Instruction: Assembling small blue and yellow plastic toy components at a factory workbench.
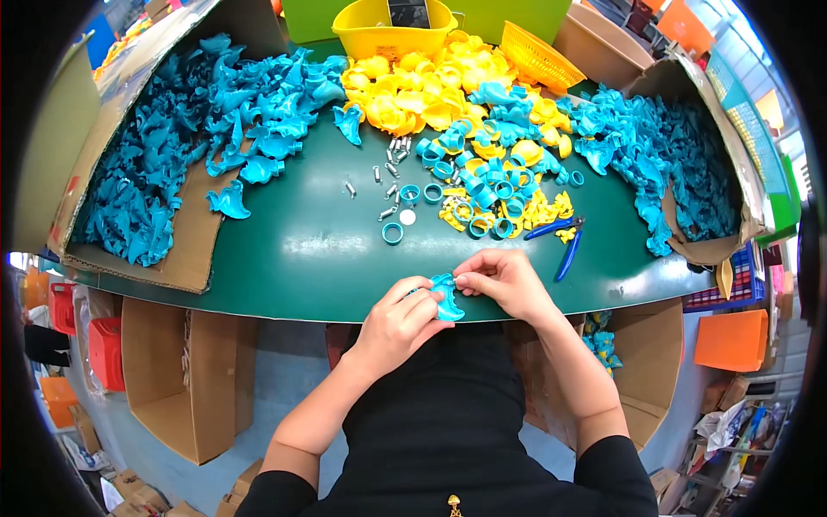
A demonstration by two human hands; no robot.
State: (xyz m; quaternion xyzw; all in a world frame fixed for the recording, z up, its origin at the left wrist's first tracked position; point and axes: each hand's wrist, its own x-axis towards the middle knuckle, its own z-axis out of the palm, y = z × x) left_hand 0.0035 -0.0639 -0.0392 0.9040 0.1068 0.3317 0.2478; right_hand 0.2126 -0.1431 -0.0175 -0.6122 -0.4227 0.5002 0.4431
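Observation:
My left hand (401,317) is closed around a small teal plastic shell piece (447,298) at the near edge of the table. Thumb and forefinger of my right hand (506,283) are pinched at the shell's upper right edge; whatever sits between them is too small to make out. Beyond the hands lie several small metal springs (394,170), a white disc (407,218) and a loose teal ring (392,233). More teal rings (494,191) are heaped with small yellow pieces (543,211). Blue-handled cutting pliers (568,244) lie to the right of them.
Tipped cardboard boxes spill teal shells at left (146,189) and right (689,181). Yellow shells (413,90) pile up at the back, before a yellow tub (392,39) and yellow basket (540,56). Below the table edge stand open cartons (189,379).

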